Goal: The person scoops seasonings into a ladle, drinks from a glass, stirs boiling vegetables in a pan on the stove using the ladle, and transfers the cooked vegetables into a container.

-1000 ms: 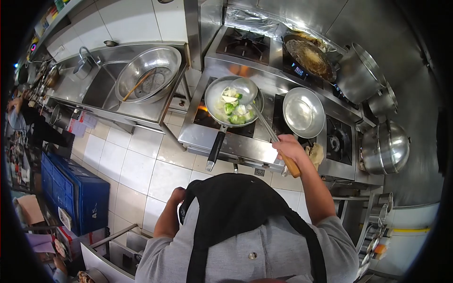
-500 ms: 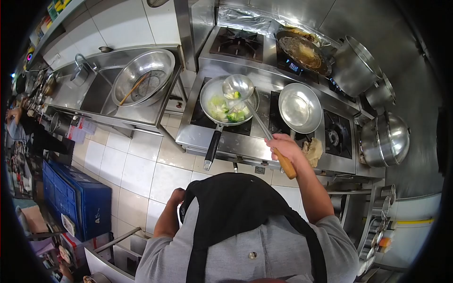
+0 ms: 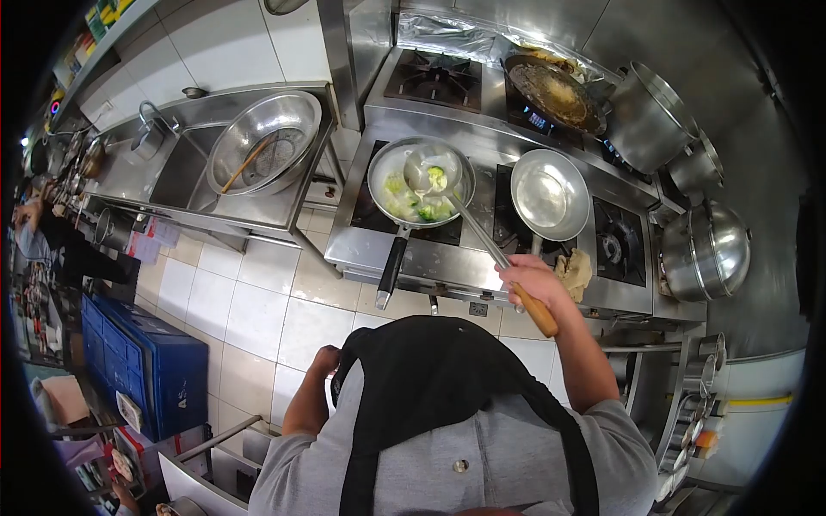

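Observation:
My right hand [image 3: 531,279] is closed round the wooden-handled metal ladle [image 3: 477,229]. The bowl of the ladle is inside a pan [image 3: 376,191] on the left front burner, with broccoli [image 3: 436,178] in it. More green and pale vegetables [image 3: 398,199] lie in liquid in the pan, whose black handle [image 3: 392,268] points toward me. My left hand [image 3: 325,359] is low beside the apron, away from the pan; its fingers are partly hidden. A second, bare metal pan [image 3: 551,196] sits to the right of the first.
A dark wok [image 3: 557,96] with oil and a tall pot [image 3: 650,120] stand at the back. At the left, a steel bowl [image 3: 225,150] holds a stick on the sink counter. A blue crate [image 3: 181,378] is on the floor; another person [image 3: 60,232] is at far left.
The ladle has moved down and left within the pan, and broccoli shows in its bowl. My right hand stays on its handle. The view has shifted slightly.

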Available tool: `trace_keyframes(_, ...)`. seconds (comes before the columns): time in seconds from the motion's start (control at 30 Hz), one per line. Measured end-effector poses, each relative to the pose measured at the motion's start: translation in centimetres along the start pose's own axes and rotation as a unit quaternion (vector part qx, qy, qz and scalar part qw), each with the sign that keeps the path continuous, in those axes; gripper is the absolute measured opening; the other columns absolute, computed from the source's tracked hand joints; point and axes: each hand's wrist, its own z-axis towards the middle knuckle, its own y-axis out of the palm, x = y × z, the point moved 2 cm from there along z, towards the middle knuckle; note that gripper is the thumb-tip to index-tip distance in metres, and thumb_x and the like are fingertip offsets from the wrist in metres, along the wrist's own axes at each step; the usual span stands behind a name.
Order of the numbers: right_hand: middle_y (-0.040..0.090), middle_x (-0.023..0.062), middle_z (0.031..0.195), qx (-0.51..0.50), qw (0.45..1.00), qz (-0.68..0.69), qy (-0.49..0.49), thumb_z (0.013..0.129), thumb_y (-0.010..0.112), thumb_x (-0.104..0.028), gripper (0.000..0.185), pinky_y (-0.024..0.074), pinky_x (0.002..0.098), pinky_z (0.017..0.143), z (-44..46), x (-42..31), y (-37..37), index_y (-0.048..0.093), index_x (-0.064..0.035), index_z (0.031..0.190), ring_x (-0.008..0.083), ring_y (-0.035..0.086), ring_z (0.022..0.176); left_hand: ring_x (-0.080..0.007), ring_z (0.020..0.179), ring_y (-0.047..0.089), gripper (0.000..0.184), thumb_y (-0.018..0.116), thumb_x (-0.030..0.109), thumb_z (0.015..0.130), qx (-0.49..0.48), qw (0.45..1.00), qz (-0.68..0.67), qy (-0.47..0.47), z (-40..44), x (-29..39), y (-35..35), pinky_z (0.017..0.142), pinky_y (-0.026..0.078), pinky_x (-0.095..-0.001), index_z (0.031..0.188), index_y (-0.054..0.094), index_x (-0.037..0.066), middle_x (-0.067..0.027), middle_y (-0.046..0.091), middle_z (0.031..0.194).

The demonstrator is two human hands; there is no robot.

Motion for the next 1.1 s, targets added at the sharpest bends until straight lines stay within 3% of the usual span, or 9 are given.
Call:
trace_keyframes(0.1,0.049,0.0034,0.065,-0.012,1.0,-0.021,0.009,0.087,0.065,-0.013,0.015,0.0408,0.03,0.043,-0.3,0.1,-0.5,0.057,-0.0013,0.083,0.0142,0.049,0.046,-0.0361,0.099,0.066,0.025,0.053,0.018,0.088,-0.034,0.996,0.08,-0.006,-0.6,1.4,-0.2,0.089,0.053,-0.0429,0.095,0.072,0.005,-0.0202,0.07,0.102)
trace_keyframes(0.17,0.051,0.006,0.064,0.033,0.993,-0.109,-0.04,0.084,0.064,-0.011,0.015,0.0418,0.0326,0.043,0.5,0.2,0.3,0.056,0.0013,0.081,0.0166,0.049,0.042,-0.0361,0.097,0.067,0.027,0.053,0.02,0.088,-0.025,0.969,-0.16,-0.186,-0.7,1.6,-0.2,0.088,0.054,-0.042,0.096,0.072,0.002,-0.022,0.069,0.101)
trace_keyframes(0.27,0.053,0.013,0.065,0.07,0.967,-0.227,-0.09,0.079,0.063,-0.011,0.017,0.0465,0.0371,0.05,1.7,1.0,0.3,0.055,0.0044,0.08,0.0232,0.056,0.049,-0.0325,0.086,0.07,0.031,0.052,0.022,0.089,-0.004,0.999,0.003,0.052,0.6,-0.9,0.5,0.074,0.058,-0.0422,0.097,0.07,-0.002,-0.0219,0.069,0.095)
trace_keyframes(0.3,0.053,0.013,0.065,0.07,0.967,-0.228,-0.09,0.079,0.063,-0.011,0.017,0.0465,0.0371,0.05,2.2,1.6,0.0,0.055,0.0044,0.08,0.0232,0.056,0.049,-0.0298,0.081,0.07,0.036,0.052,0.025,0.09,-0.001,0.995,-0.066,-0.079,0.2,0.0,0.2,0.067,0.059,-0.0415,0.096,0.069,-0.005,-0.0209,0.069,0.093)
trace_keyframes(0.47,0.062,0.0282,0.085,0.198,0.86,-0.42,-0.211,0.077,0.062,-0.013,0.028,0.0484,0.0491,0.077,1.0,1.0,0.7,0.057,0.0048,0.098,0.0445,0.063,0.088,-0.0296,0.088,0.069,0.038,0.054,0.028,0.09,-0.018,0.982,-0.122,-0.14,-0.9,2.6,-0.3,0.075,0.056,-0.0398,0.1,0.069,-0.005,-0.0214,0.07,0.099)
trace_keyframes(0.73,0.063,0.0293,0.089,0.222,0.844,-0.448,-0.195,0.078,0.06,-0.012,0.029,0.0473,0.0512,0.077,3.0,0.8,-0.1,0.055,0.0047,0.101,0.0453,0.062,0.086,-0.0304,0.103,0.066,0.037,0.056,0.029,0.089,0.012,0.983,-0.108,-0.147,-0.6,1.1,0.8,0.089,0.052,-0.0346,0.102,0.071,-0.003,-0.0227,0.069,0.106)
trace_keyframes(0.8,0.063,0.0318,0.09,0.227,0.834,-0.466,-0.192,0.078,0.06,-0.011,0.028,0.0467,0.0534,0.081,4.2,0.5,-0.3,0.054,0.0055,0.1,0.0476,0.061,0.091,-0.0311,0.1,0.067,0.032,0.055,0.024,0.088,-0.001,0.996,0.084,0.01,-0.8,1.8,0.2,0.088,0.053,-0.0359,0.1,0.071,-0.001,-0.0226,0.069,0.102)
trace_keyframes(0.93,0.062,0.0318,0.087,0.223,0.821,-0.495,-0.175,0.077,0.061,-0.012,0.026,0.0474,0.0535,0.08,6.9,1.0,-0.3,0.054,0.0058,0.096,0.0482,0.061,0.088,-0.0314,0.098,0.068,0.029,0.054,0.02,0.088,-0.023,0.984,0.162,0.067,-0.4,2.6,-0.6,0.087,0.054,-0.0378,0.099,0.071,0.0,-0.0216,0.069,0.103)
trace_keyframes(1.1,0.061,0.0262,0.072,0.169,0.868,-0.414,-0.216,0.076,0.063,-0.012,0.021,0.0523,0.0459,0.066,8.6,2.1,0.5,0.057,0.0066,0.083,0.0421,0.065,0.07,-0.0323,0.097,0.067,0.034,0.055,0.025,0.088,-0.025,0.972,-0.127,-0.197,-1.0,4.9,-0.6,0.088,0.052,-0.04,0.099,0.07,-0.003,-0.0222,0.069,0.105)
